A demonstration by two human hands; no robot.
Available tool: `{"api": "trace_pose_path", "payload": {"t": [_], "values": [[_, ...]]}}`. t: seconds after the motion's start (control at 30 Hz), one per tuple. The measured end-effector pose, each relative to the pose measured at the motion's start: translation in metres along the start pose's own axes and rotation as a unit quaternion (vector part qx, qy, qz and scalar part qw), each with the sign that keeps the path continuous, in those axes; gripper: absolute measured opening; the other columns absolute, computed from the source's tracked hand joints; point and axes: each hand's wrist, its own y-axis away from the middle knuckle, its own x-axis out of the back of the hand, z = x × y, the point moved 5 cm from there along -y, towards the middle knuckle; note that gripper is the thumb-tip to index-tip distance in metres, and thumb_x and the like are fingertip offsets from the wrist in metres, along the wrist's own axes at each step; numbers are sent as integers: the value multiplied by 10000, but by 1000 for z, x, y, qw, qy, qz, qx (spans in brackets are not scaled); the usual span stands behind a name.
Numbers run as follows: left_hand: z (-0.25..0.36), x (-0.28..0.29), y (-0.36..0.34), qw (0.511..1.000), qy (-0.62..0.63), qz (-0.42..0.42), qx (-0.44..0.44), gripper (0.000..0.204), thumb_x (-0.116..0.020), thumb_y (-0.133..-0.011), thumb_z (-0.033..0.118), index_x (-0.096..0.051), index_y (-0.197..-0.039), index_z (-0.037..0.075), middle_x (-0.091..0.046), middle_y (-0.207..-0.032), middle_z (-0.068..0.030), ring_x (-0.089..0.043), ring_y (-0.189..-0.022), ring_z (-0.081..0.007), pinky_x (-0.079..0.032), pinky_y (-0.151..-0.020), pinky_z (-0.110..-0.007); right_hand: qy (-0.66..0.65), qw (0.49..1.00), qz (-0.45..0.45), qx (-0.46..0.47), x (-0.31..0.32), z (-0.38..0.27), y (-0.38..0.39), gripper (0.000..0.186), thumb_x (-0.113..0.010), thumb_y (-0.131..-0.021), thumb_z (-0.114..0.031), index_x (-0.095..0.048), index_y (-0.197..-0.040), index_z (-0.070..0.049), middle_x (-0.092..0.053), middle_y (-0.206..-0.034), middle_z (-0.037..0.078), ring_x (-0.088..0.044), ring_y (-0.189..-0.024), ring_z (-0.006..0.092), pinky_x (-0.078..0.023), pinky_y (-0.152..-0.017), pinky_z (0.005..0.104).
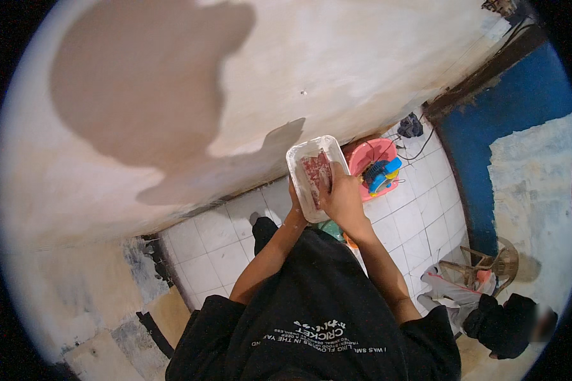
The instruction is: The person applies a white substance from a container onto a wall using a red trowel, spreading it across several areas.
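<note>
Left hand (295,204) holds a white tray (293,166); right hand (344,195) touches the red block (314,170) inside, finger grip unclear; pink tub (363,152) right.

This looks like a plain, worn indoor room, perhaps in a home, though the exact kind is hard to tell. The floor (419,219) is white tile with dark joints. A blotchy cream wall (318,63) rises close by, while a blue wall (527,89) bears a ragged pale patch (531,178). A pink tub (364,152) and wooden chair (507,260) stand there.
</note>
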Motion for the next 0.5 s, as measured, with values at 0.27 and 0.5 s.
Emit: {"api": "trace_pose_path", "payload": {"t": [0.27, 0.5], "values": [[-20, 15, -9, 999, 4, 28, 23, 645, -359, -891, 502, -361, -1347, 45, -448, -1316, -177, -471, -1170, -352, -372, -1014, -470, -22, 999, 27, -27, 14, 26, 4, 190, -602, -768, -55, -501, -895, 45, -551, -661, 265, -569, -601, 417, -448, -525, 415], [-33, 19, -2, 984, -117, -47, 128, 686, -373, -873, 543, -338, -1364, 66, -416, -1351, -157, -423, -1221, -342, -344, -1028, -501, -505, 840, 8, -197, 19, 83, 28, 205, -504, -909, -95, -545, -1087, -2, -633, -960, 21, -608, -807, 123, -498, -711, 283]]}}
